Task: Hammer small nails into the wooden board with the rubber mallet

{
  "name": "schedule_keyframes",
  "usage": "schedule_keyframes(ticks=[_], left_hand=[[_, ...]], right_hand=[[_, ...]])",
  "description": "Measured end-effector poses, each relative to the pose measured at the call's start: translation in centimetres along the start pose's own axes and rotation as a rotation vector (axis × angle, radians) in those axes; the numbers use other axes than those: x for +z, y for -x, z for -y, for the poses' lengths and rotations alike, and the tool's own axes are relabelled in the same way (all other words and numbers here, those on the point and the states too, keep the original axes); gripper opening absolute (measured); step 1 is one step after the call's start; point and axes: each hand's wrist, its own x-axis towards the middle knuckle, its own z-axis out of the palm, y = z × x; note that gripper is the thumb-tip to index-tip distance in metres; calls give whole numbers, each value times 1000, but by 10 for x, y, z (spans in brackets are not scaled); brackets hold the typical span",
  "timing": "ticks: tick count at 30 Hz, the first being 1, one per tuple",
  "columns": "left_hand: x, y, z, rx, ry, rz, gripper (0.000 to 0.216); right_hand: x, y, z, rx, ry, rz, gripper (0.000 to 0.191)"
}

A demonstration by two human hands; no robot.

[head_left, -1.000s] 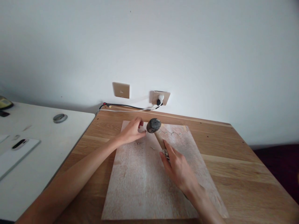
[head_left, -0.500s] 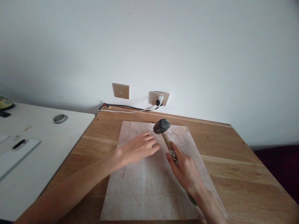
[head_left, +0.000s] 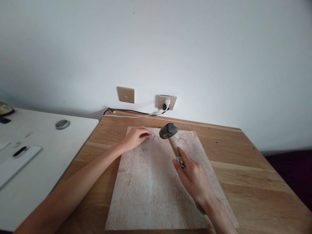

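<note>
A pale, worn wooden board (head_left: 151, 191) lies on the oak table (head_left: 255, 182). My right hand (head_left: 193, 178) grips the wooden handle of a hammer (head_left: 168, 130), whose dark head hovers over the board's far edge. My left hand (head_left: 135, 138) rests at the board's far left, fingers pinched together near the edge; whether a nail is between them is too small to tell. A row of small nails (head_left: 181, 139) stands along the far edge, and a loose nail (head_left: 145, 149) lies just below my left hand.
A white desk (head_left: 36, 169) adjoins the table on the left, carrying a round grey disc (head_left: 62, 123) and a white flat device (head_left: 17, 159). On the wall are a blank plate (head_left: 126, 94) and a socket (head_left: 167, 102) with a plug and cables.
My left hand swept right across the board, then returned to the far left edge with fingers pinched. The hammer head shifted slightly right and stays raised.
</note>
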Motion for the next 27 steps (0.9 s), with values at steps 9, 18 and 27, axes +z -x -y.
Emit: schedule_keyframes(ticks=[9,18,27], left_hand=[[0,-2,-2,-85,59,41,18],[0,-3,-3,-116,29,36,20],[-22,-1,-10,-151,-43,38,18]], right_hand=[[1,-1,4,1,-3,17,58],[6,-10,14,-36,-27,100,57],[16,-21,25,-157,33,148,51]])
